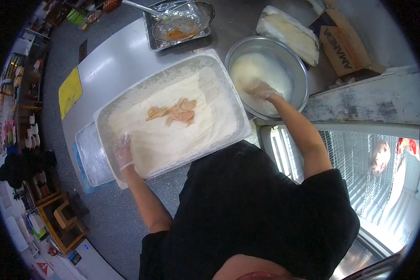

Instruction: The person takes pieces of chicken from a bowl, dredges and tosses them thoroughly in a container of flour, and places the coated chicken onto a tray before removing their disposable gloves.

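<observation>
A large pale tub (pixel 224 84) holds white flour-like powder (pixel 172 144), with several raw pieces of meat (pixel 175 112), likely chicken, lying together on it. My left hand (pixel 123 150), in a clear plastic glove, is at the tub's left end by the powder, its fingers loosely extended and nothing visible in them. To the right stands a round metal bowl (pixel 299 77) of cloudy whitish liquid (pixel 254 65). My right hand (pixel 262 89), also gloved, reaches into this bowl. Its fingers are under the liquid, so what they hold, if anything, is hidden.
Behind the tub, a mesh strainer (pixel 182 23) with orange-brown crumbs lies over a foil-lined tray (pixel 150 39). A plastic-wrapped pale block (pixel 289 35) and a cardboard box (pixel 343 49) are beyond the bowl. A wrapped tray (pixel 91 149) sits left; an open fridge (pixel 359 163) is at right.
</observation>
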Demonstrator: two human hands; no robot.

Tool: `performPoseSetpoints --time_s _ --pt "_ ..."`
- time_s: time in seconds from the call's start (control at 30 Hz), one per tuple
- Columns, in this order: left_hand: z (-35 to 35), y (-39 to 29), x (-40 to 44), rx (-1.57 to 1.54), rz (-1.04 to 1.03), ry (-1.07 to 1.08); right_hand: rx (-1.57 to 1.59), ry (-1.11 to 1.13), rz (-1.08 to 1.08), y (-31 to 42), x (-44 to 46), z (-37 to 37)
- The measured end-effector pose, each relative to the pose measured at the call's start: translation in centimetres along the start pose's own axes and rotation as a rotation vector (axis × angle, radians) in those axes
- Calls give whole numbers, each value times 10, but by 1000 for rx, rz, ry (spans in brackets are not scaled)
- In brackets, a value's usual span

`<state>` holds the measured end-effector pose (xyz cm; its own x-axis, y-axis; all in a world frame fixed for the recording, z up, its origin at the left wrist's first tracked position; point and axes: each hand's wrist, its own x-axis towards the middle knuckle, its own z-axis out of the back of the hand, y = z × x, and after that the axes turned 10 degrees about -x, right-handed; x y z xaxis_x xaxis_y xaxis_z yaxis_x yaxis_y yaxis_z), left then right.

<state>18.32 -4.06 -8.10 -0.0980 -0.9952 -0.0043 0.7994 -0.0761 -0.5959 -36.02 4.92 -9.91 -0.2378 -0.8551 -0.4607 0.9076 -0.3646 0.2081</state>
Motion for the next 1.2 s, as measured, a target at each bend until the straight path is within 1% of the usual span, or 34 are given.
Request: performPoseSetpoints --time_s 0.03,0.07,0.1,0.13,0.17,0.2,0.23,0.27,0.3,0.33,0.37,0.4,0.43,0.47,0.5,0.53,0.57,0.6,0.63,0.67,0.77,0.83,0.87,0.93,0.97,1.03,1.07,1.13,1.17,1.2 --pt "-1 16 3 233 -195 27 -96 87 117 6 -1 3" --pt "-4 31 5 466 -389 54 -96 87 118 0 2 -9" --pt "-1 22 3 466 -388 52 105 23 104 -11 8 -30" --pt "5 3 0 491 -312 96 306 -40 90 -11 7 -35" --pt "8 -8 -2 515 -234 139 305 -38 92 -13 9 -35" --pt "6 -5 -2 515 -231 138 295 90 92 -8 5 -22" --pt "2 -1 -2 44 -5 111 283 219 92 -2 -1 -10" --pt "-1 4 -3 -428 220 78 280 222 95 0 -6 -2" --pt "0 3 -4 -429 225 75 463 251 108 0 -11 6" --pt "3 0 -4 -224 139 80 646 280 119 0 -16 12" --pt "5 -2 -4 -19 51 84 644 281 120 -2 -19 18" --pt "3 3 -3 -19 54 84 759 296 100 -2 -24 25" --pt "2 9 -2 -92 69 89 874 310 78 -2 -29 31" --pt "0 14 0 -166 84 94 873 311 77 -2 -35 36" --pt "2 4 0 -168 85 94 1076 276 40 2 -46 44" --pt "8 -17 -2 -222 202 87 1279 237 0 3 -53 50" --pt "11 -28 -3 -275 320 80 1278 235 -2 1 -56 53" --pt "9 -17 -3 -276 320 83 1337 225 -13 -3 -59 55" --pt "4 5 -2 150 -33 85 1396 214 -25 -6 -62 57" --pt "0 23 -1 572 -391 83 1396 213 -30 -6 -66 58" --pt "-7 44 8 507 -375 123 1411 188 -7 -4 -69 61" --pt "-6 40 6 514 -367 113 1487 100 -54 -8 -67 60" --pt "-6 38 5 523 -362 105 1485 102 -54 -10 -67 61" --pt "-7 38 6 527 -363 112 1293 43 -55 -7 -68 69" --pt "-6 39 6 534 -362 118 1289 52 -51 -3 -68 72" --pt "-8 40 3 554 -359 78 1327 -112 -28 20 -75 87" --pt "-8 41 1 571 -373 42 1326 -95 -22 32 -77 92" --pt "-10 42 1 527 -383 15 1176 -83 198 63 -83 101" --pt "-9 43 1 476 -410 -11 1181 -71 204 83 -89 106" --pt "-9 45 2 485 -403 -12 1022 -73 324 109 -99 113"
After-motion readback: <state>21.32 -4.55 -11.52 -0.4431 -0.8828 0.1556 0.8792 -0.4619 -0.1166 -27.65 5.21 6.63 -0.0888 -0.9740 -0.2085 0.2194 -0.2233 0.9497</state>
